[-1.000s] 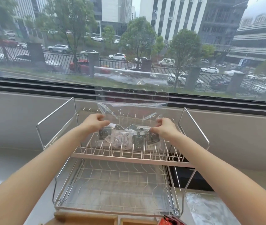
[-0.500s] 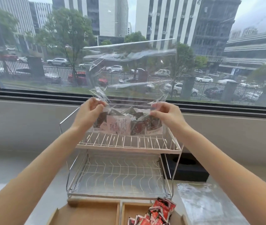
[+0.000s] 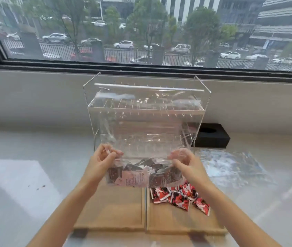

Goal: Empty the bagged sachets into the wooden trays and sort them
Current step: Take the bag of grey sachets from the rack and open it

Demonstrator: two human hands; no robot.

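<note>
A clear plastic bag (image 3: 145, 132) stands upright in front of me, its zip top up near the wire rack. Dark brown and pale pink sachets (image 3: 138, 176) lie in its bottom. My left hand (image 3: 102, 162) pinches the bag's lower left side and my right hand (image 3: 183, 164) pinches its lower right side. The bag hangs just above two wooden trays. The left tray (image 3: 111, 211) shows only bare wood. The right tray (image 3: 181, 220) holds a heap of red, black and white sachets (image 3: 179, 196) at its far end.
A two-tier wire dish rack (image 3: 206, 97) stands behind the bag against the window ledge. A black box (image 3: 213, 135) sits to its right. An empty clear bag (image 3: 230, 168) lies flat on the white counter right of the trays.
Both hands have brought the bag down and toward me, from the rack's upper tier to just above the trays. My view has tilted down, so both trays now show.
</note>
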